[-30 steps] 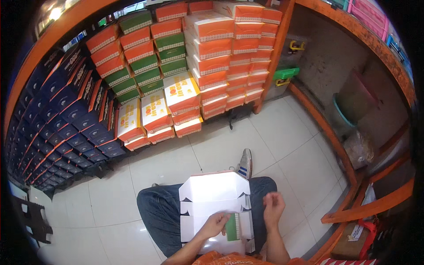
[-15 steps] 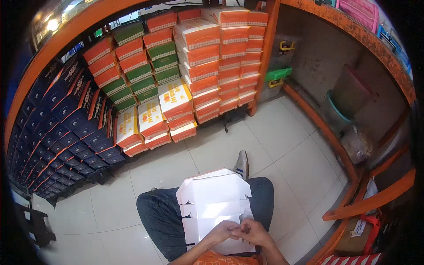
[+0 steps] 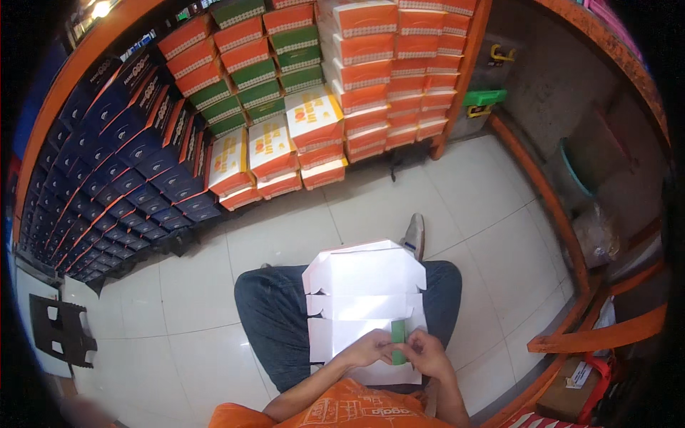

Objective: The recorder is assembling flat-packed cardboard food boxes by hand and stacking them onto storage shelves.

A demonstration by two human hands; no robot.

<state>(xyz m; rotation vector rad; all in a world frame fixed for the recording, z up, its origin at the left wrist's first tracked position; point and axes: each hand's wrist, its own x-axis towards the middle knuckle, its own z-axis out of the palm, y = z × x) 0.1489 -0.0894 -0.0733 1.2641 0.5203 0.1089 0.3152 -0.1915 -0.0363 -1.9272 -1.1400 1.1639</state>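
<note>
An unfolded cardboard box blank [image 3: 364,278], white on the face turned up, lies across my crossed legs. Its edges have slots and cut tabs. Over its near right part stands a narrow green strip [image 3: 398,332], which looks like a side flap of the blank turned inward. My left hand [image 3: 372,347] pinches this strip from the left. From the right, my right hand [image 3: 428,354] has its fingers bent and closed on the same strip. The two hands almost meet, and their fingertips partly hide the strip's middle.
Stacked orange and green boxes [image 3: 364,50] stand ahead, beside dark blue boxes [image 3: 135,157] on the left. An orange metal frame [image 3: 542,203] runs along the right, with a plastic bag [image 3: 598,232] behind it. A dark stool [image 3: 63,332] lies at the far left.
The green strip has come into view between my hands, where only white cardboard showed before. My view has tilted down and shifted left, so everything sits further right in it.
</note>
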